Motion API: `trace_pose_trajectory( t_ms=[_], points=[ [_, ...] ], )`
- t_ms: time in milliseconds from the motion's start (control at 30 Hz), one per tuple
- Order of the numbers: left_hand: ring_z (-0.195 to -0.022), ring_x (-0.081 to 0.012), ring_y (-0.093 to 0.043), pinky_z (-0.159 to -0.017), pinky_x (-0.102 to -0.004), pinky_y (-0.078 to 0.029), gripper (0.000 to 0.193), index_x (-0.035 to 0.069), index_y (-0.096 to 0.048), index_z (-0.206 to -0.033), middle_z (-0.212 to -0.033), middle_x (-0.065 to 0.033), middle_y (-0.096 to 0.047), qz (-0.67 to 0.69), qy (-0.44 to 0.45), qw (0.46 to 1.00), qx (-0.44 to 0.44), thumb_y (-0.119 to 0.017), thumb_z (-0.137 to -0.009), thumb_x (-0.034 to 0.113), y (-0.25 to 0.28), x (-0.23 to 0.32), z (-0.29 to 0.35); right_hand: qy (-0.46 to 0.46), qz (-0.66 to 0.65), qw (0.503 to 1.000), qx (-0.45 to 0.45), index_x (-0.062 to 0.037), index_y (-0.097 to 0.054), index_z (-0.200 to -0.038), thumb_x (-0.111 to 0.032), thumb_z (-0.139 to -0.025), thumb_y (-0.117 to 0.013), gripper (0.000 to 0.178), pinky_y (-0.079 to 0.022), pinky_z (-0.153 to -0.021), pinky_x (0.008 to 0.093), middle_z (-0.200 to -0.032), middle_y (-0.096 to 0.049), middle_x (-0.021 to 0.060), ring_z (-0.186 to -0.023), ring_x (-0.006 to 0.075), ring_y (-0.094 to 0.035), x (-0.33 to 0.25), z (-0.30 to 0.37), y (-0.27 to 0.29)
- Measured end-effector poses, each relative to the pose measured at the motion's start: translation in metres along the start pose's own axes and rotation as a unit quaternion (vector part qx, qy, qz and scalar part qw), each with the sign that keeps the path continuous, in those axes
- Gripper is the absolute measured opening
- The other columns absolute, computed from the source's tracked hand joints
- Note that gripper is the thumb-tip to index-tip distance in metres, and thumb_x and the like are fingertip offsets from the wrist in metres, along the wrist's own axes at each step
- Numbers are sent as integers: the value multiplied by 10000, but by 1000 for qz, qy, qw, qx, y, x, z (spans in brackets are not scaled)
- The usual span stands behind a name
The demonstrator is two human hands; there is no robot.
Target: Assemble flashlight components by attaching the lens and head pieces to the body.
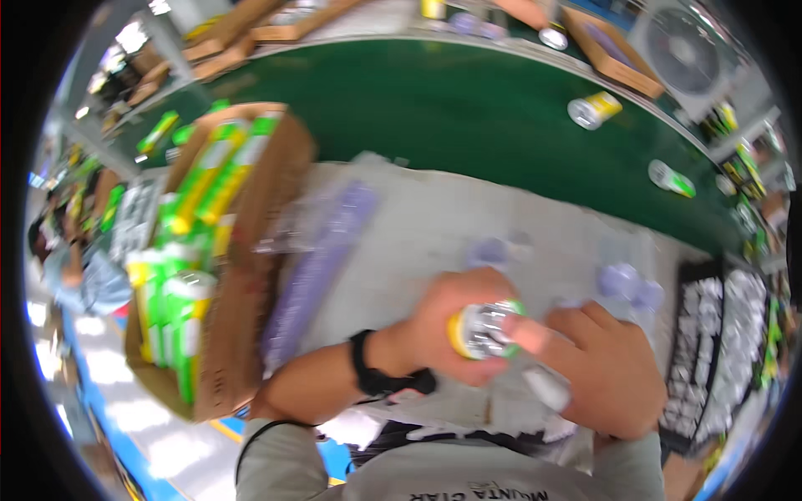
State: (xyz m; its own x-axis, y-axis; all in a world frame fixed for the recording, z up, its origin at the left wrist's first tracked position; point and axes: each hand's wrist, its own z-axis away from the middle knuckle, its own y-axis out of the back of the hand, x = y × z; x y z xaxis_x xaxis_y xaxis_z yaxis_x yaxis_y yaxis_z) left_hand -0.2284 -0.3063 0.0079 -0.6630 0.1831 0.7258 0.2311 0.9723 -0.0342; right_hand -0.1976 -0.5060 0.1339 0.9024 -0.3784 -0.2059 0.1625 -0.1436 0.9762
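Note:
Upright in my closed left hand [443, 321] is a small can [486, 331], its shiny silver end facing up and yellow and green showing on its side. My right hand [614, 367] is curled beside it, one finger reaching to the silver end. A blurred white piece [547, 389] shows at the right hand's underside; whether it is gripped or worn on a finger I cannot tell. Beyond both hands, purple lids [489, 252] and more round purple lids [620, 281] lie on the pale worktable [409, 230].
At left stands a cardboard box [251, 225] full of green and yellow cans. Alongside lies a long purple stack in clear plastic [322, 267]. A green conveyor belt [434, 100] carries several cans past the table. A black crate [697, 351] of silvery-white pieces sits at right.

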Motion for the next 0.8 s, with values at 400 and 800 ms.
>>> trace_pose_trajectory(
  t_ms=[400,800],
  points=[
    [-729,-288,-587,-623,-365,-475,623,98,-439,-1143,-908,-85,-560,-87,-33,995,25,-753,-620,222,-33,-7,-2,-64,-13,995,-70,-176,-483,-1289,-122,-817,-553,480,-457,-689,450,-998,-536,161,-866,367,-532,-20,9,-2],
    [-930,-201,-513,-813,-326,-424,503,78,-396,-1185,-1061,-99,-495,21,77,992,93,-647,-776,229,-17,-10,-5,-48,-29,992,-109,-62,-518,-1196,-102,-788,-556,412,-480,-654,441,-900,-576,175,-763,365,-581,-25,12,-15]
  ],
)
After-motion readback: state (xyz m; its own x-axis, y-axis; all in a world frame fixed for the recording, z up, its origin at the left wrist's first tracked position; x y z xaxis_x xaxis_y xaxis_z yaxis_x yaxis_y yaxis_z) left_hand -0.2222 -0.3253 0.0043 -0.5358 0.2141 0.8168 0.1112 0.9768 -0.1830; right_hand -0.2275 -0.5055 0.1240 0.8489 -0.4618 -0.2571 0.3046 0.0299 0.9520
